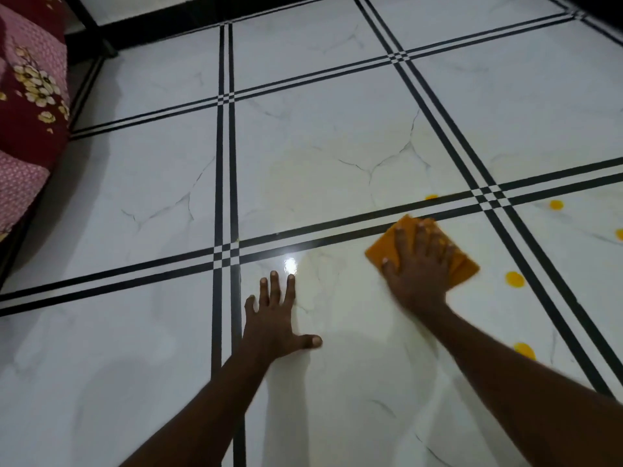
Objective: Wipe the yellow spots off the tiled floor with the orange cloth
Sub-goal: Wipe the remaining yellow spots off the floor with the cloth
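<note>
Here the right hand (419,264) lay flat on the orange cloth (387,246), its fingers straight and spread so that the whole palm bore down and the pressure went over as much of the folded square as it could. The cloth sat on the white tiled floor (151,183) just short of a black double grout line, its far corner touching that line. The left hand (274,315) rested on the tile nearer the person, fingers straight and a little apart, thumb out to the side, holding nothing; it was most likely planted there as a prop, to carry the body's weight while the other arm reached forward. Yellow spots remained to the right of the cloth: one (514,279) just beside its right corner, another (524,350) close to the right forearm, one (431,197) on the grout line beyond the cloth, one (556,204) on the tile past the crossing, and one (619,234) at the frame's right edge. The tiles to the left showed no spots, so the work seemed to be moving rightward, about half done. A patterned red and pink fabric (30,96) hung at the far left.
</note>
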Available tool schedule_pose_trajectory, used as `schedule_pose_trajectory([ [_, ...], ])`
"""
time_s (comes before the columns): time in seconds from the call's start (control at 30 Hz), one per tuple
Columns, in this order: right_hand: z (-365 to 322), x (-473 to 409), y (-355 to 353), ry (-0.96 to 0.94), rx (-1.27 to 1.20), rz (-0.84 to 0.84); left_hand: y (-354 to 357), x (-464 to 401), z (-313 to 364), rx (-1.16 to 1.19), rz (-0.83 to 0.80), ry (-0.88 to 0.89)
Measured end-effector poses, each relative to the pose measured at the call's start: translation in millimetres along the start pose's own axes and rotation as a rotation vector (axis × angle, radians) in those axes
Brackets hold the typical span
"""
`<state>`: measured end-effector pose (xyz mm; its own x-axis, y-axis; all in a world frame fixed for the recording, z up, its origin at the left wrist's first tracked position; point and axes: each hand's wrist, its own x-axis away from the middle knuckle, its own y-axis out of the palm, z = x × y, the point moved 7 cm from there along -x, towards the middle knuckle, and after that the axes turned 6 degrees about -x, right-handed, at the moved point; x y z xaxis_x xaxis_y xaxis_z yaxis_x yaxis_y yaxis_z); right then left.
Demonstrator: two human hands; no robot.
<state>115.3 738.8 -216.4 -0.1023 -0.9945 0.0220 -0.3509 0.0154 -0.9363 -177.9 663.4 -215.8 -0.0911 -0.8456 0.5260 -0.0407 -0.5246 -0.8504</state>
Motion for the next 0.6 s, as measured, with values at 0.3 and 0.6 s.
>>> schedule_pose_trajectory([
  [0.3, -40, -22, 22, -0.503, 0.175, -0.319, 5, -1, -2, -0.027, -0.017, -0.012],
  [0.6, 19, 70, -1, -0.460, 0.082, -0.241, -1, 0, -3, -0.036, -0.019, -0.032],
])
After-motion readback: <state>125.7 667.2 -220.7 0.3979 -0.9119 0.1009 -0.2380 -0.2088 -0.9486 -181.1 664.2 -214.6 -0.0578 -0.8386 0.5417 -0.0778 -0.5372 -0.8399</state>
